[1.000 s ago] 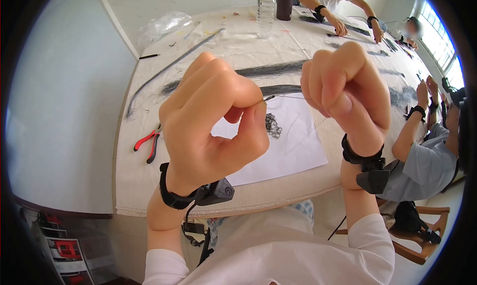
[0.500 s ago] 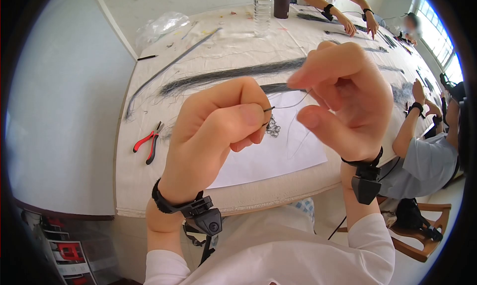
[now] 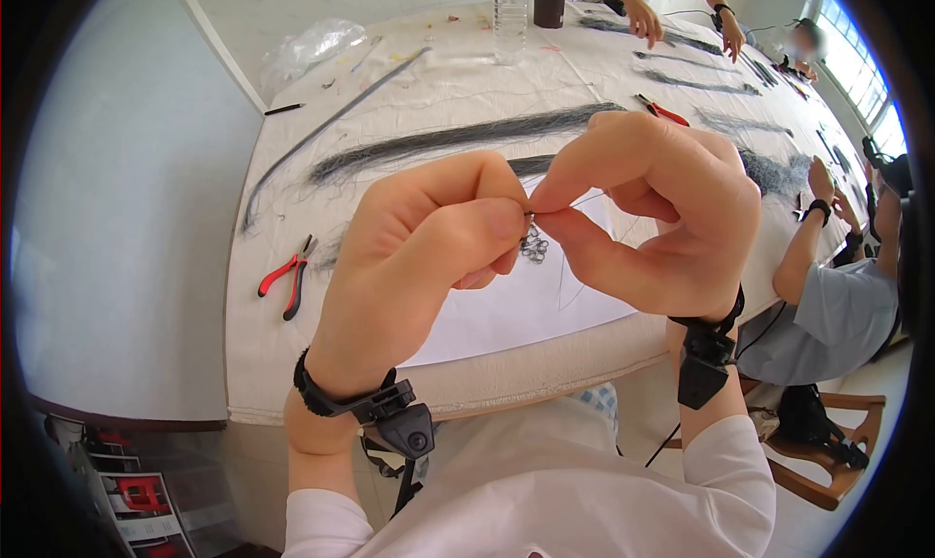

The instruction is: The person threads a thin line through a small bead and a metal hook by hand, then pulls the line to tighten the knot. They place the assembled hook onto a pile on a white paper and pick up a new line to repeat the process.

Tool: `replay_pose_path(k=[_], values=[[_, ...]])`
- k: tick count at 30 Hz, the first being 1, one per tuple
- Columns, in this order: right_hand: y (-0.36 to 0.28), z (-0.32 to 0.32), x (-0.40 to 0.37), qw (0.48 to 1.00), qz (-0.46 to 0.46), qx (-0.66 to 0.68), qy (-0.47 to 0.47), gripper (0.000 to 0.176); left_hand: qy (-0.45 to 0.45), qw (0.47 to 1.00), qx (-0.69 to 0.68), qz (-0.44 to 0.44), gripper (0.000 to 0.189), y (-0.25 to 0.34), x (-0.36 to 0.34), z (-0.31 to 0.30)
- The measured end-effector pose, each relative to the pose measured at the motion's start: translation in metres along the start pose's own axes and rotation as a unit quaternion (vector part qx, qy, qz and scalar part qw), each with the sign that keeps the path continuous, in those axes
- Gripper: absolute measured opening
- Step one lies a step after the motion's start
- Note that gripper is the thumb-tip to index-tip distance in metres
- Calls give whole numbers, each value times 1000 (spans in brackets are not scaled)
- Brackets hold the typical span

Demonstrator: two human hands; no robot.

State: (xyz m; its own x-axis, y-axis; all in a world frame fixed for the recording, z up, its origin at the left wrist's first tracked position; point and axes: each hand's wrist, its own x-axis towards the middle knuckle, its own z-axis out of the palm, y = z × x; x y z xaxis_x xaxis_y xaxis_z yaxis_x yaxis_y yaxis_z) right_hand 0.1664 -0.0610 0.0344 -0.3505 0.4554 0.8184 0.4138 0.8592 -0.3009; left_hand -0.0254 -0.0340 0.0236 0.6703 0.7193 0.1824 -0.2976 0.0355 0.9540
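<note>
Black strand pinched, frame centre.
Left hand and right hand clamp it between thumb and forefinger; likely light, limp, slippery: hold near end.

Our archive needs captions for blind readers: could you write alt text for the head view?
Left hand and right hand meet fingertip to fingertip, pinching a thin strand above a white sheet with small rings. Red pliers and dark hair bundles lie on the table, where other people work.
</note>
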Motion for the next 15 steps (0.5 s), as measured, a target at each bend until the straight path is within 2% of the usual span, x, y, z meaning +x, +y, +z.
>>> replay_pose_path(k=[2,5,11,13,15], values=[[0,3,-1,999,3,-33,12,29,10,1000,25,3,17,-1,0,2],[3,6,-2,996,-24,-79,24,29,18,997,59,52,15,-3,-1,3],[7,12,-2,995,-34,-84,51,27,45,989,93,102,12,-5,-2,3],[8,11,-2,994,-35,-91,49,27,70,967,225,97,20,0,-4,4],[8,10,-2,993,-37,-98,47,26,78,957,257,110,20,-1,-5,4]])
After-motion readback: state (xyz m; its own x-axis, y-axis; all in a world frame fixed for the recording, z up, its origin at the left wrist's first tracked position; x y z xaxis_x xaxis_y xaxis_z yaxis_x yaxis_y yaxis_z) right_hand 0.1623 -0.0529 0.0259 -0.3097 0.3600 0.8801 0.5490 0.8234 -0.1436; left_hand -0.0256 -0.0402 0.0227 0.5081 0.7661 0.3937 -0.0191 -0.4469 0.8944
